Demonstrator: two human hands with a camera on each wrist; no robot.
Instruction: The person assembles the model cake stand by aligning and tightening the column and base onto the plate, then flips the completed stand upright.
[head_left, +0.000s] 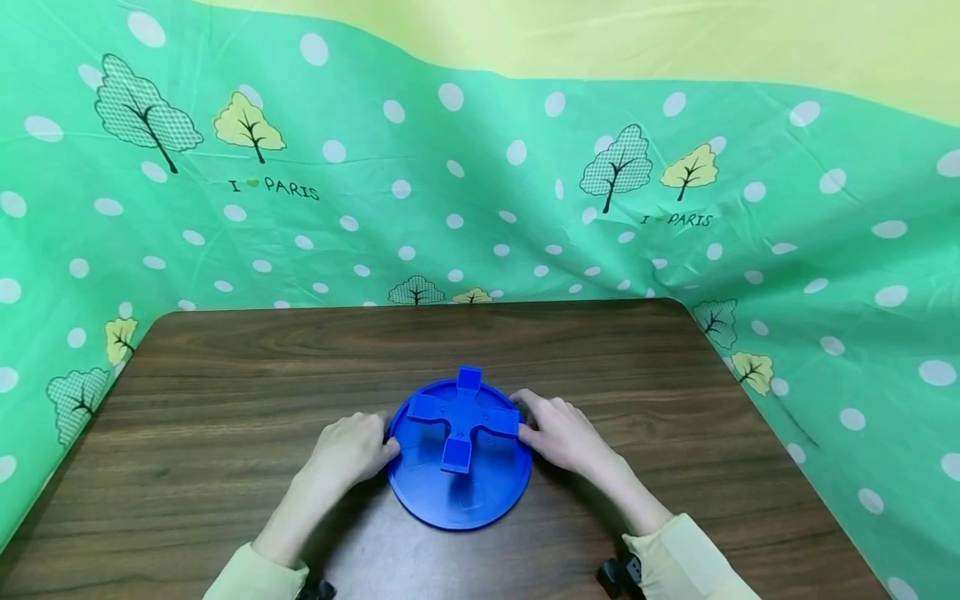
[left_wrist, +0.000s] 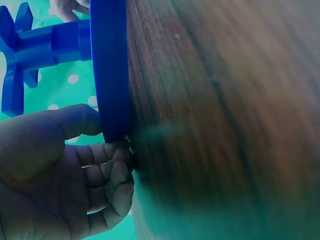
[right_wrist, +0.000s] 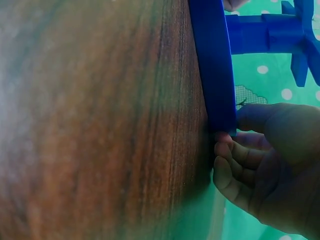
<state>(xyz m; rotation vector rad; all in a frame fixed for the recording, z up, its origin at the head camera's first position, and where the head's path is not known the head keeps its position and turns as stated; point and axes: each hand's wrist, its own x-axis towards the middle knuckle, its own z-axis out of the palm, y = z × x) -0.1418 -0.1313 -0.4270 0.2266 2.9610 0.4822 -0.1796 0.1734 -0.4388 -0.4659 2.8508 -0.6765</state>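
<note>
A blue round plastic base (head_left: 465, 507) sits on the wooden table. From its middle rises a short post (left_wrist: 55, 42), topped by a cross (head_left: 463, 414) with four flat arms. My left hand (head_left: 351, 446) holds the base's left rim, the thumb over the top edge and the curled fingers low against the side. On the opposite side, my right hand (head_left: 561, 429) grips the rim in much the same way. The right wrist view shows the thumb (right_wrist: 255, 116) at the upper face and the fingertips at the bottom edge, close to the tabletop.
The dark wood-grain table (head_left: 247, 367) has rounded far corners. A green polka-dot cloth (head_left: 480, 167) with printed trees hangs behind it and along both sides. Black wrist devices (head_left: 621, 575) show by the pale sleeves (head_left: 686, 562) near the front.
</note>
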